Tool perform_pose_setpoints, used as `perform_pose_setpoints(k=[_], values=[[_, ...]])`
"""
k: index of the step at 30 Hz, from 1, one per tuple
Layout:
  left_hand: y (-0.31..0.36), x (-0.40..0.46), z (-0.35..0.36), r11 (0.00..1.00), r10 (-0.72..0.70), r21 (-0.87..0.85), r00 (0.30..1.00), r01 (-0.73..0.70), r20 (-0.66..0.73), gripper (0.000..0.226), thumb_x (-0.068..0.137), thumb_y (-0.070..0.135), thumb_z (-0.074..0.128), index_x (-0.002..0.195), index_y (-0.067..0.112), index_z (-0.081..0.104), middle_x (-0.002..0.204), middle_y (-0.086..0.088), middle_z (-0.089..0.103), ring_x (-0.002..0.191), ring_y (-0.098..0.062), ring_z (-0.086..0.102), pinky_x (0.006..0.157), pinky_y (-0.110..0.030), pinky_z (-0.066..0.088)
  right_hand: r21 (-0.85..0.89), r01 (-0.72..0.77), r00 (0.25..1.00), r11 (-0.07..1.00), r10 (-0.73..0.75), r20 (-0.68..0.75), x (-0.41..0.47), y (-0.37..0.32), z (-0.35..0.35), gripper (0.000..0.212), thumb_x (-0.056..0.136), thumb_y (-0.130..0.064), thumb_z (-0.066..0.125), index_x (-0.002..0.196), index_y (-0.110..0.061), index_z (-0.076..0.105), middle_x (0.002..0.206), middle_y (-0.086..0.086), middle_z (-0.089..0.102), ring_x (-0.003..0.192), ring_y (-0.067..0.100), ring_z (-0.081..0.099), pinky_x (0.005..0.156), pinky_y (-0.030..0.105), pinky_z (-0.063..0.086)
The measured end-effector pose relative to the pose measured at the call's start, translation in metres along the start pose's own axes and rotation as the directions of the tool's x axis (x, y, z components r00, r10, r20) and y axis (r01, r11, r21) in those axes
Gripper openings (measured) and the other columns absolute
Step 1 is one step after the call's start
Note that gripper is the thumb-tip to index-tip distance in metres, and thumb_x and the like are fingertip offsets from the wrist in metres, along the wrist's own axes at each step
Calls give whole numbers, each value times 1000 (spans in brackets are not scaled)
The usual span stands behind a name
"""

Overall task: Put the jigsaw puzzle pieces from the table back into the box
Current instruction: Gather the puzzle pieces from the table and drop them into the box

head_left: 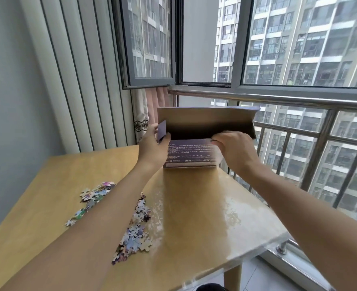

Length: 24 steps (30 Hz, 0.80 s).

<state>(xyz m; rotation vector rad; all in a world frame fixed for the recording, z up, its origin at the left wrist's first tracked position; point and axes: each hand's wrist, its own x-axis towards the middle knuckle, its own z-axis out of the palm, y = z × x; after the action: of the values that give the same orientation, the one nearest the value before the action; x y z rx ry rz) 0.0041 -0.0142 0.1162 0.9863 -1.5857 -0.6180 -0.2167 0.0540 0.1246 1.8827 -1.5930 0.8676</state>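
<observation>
A purple puzzle box (191, 153) stands at the far edge of the wooden table (194, 206), its brown cardboard lid (207, 118) lifted open toward the window. My left hand (152, 147) holds the box's left end, thumb at the small purple side flap (162, 129). My right hand (234, 150) grips the box's right front rim, fingers curled over the edge. Loose jigsaw pieces lie on the table: one cluster (93, 196) at the left and a longer strip (134, 229) in the middle, partly hidden under my left forearm.
A metal railing (278, 99) and large windows stand right behind the table's far and right edges. A pink curtain (150, 101) hangs at the back left corner beside ribbed wall panelling. The table's right corner ends near the railing's foot.
</observation>
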Motion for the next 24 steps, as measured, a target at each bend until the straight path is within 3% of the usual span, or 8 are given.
perform_pose_setpoints(k=[3, 7, 9, 11, 14, 18, 21, 24], values=[[-10, -2, -2, 999, -1, 52, 1000, 0, 23, 13, 99, 11, 54, 101, 22, 60, 91, 3, 63, 93, -32, 63, 81, -48, 57, -15, -47, 991, 999, 49, 125, -14, -3, 7, 16, 95, -18, 64, 88, -17, 79, 81, 5, 75, 71, 30, 68, 64, 37, 55], [-30, -16, 1, 994, -87, 88, 980, 72, 180, 8, 98, 22, 60, 103, 27, 65, 98, -1, 68, 83, -22, 63, 70, -30, 48, -66, -102, 948, 993, 117, 297, -37, 0, 28, 15, 93, -23, 66, 80, -19, 73, 80, 2, 72, 74, 31, 66, 60, 34, 49], [-46, -25, 5, 985, -100, 162, 968, 63, 231, 17, 96, 21, 65, 112, 22, 69, 108, 1, 68, 95, -18, 63, 74, -24, 45, -55, -152, 924, 987, 162, 347, -51, 1, 42, 5, 90, -24, 69, 89, -20, 72, 96, 1, 72, 88, 29, 65, 67, 34, 49], [-58, -35, 9, 970, -87, 242, 959, 20, 268, 22, 89, 27, 74, 110, 20, 73, 110, 2, 71, 101, -18, 64, 75, -23, 43, -31, -216, 886, 976, 209, 413, -65, 2, 54, 18, 87, -28, 72, 104, -23, 71, 115, 1, 68, 103, 29, 62, 82, 36, 51], [-70, -51, 11, 942, -185, 328, 929, 75, 319, 31, 80, 52, 76, 96, 26, 79, 91, 7, 75, 84, -13, 67, 67, -27, 52, -69, -277, 694, 958, 249, 676, -79, -3, 68, 35, 85, -42, 73, 115, -25, 68, 118, 1, 65, 106, 26, 60, 90, 34, 50], [-82, -66, 14, 881, -300, 464, 862, 86, 409, 29, 80, 51, 73, 82, 23, 77, 77, 3, 72, 78, -18, 67, 73, -35, 57, -16, -210, 451, 978, 111, 886, -81, -32, 57, 43, 91, -44, 67, 126, -19, 65, 119, 2, 66, 110, 26, 61, 94, 34, 50], [-80, -68, 10, 900, -329, 419, 820, 121, 468, 24, 79, 48, 78, 82, 23, 77, 85, 4, 70, 83, -13, 62, 76, -32, 52, 73, -193, 473, 978, 28, 881, -70, -60, 37, 35, 95, -43, 63, 123, -23, 70, 114, 1, 69, 104, 23, 61, 91, 33, 50], [-71, -58, -13, 932, -312, 340, 748, 122, 586, 25, 79, 26, 81, 102, 29, 73, 108, 8, 68, 104, -9, 62, 79, -26, 53, 190, -257, 548, 948, -19, 836, -59, -87, 23, 18, 93, -35, 68, 99, -20, 76, 84, 3, 75, 75, 20, 71, 70, 26, 54]])
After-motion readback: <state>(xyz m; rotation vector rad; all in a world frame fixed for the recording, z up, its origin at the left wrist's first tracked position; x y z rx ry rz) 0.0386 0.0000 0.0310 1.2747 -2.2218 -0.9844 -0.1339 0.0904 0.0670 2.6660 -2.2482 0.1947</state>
